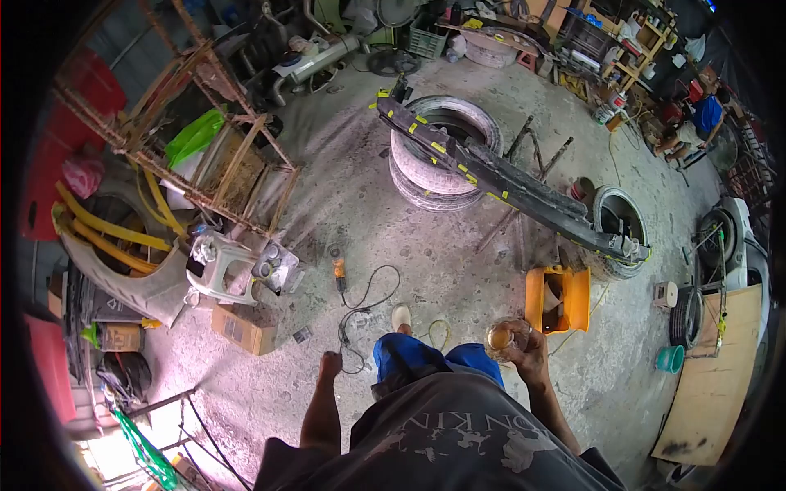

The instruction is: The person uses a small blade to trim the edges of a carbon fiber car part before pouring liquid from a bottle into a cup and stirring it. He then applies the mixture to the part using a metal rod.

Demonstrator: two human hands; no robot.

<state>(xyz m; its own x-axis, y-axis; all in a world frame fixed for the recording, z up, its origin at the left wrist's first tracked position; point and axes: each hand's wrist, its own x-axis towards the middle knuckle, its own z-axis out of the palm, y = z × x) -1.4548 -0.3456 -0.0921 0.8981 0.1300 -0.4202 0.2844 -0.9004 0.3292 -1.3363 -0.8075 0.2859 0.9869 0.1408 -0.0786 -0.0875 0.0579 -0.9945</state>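
My right hand is wrapped round a clear glass or cup with amber contents, held out at the right of my body. My left hand hangs low on the left with its fingers curled; it is too small to tell whether anything is in it. An orange power tool lies on the floor beyond that hand, with its dark cable looped beside it. Just past the cup stands an orange plastic stool on its side.
Ahead, a long dark bumper with yellow tape lies across stacked tires. A white stool and cardboard box stand at left. Another person crouches at the far right. A wooden board leans at right.
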